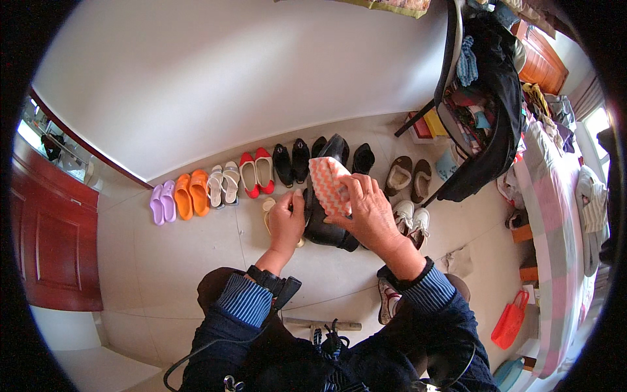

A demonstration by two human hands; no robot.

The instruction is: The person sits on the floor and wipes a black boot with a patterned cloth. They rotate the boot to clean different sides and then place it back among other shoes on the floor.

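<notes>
My right hand (pixel 372 212) is closed on a pink-and-white zigzag-patterned cloth (pixel 328 179). The cloth lies against a black boot (pixel 326 232) in front of me and covers part of it. At the boot's left edge my left hand (pixel 286 221) is closed, thumb up, and appears to grip it; its fingertips are mostly hidden. Below the left hand, a pale yellow shoe (pixel 268 208) on the floor shows only in part.
Along the white wall stand purple clogs (pixel 163 201), orange clogs (pixel 191 194), white sandals (pixel 223 183), red-and-white flats (pixel 257 172) and black shoes (pixel 290 162). Brown shoes (pixel 409 178) and white sneakers (pixel 411 221) are at right, near a black chair (pixel 486 157) heaped with clothes, and a bed (pixel 555 242).
</notes>
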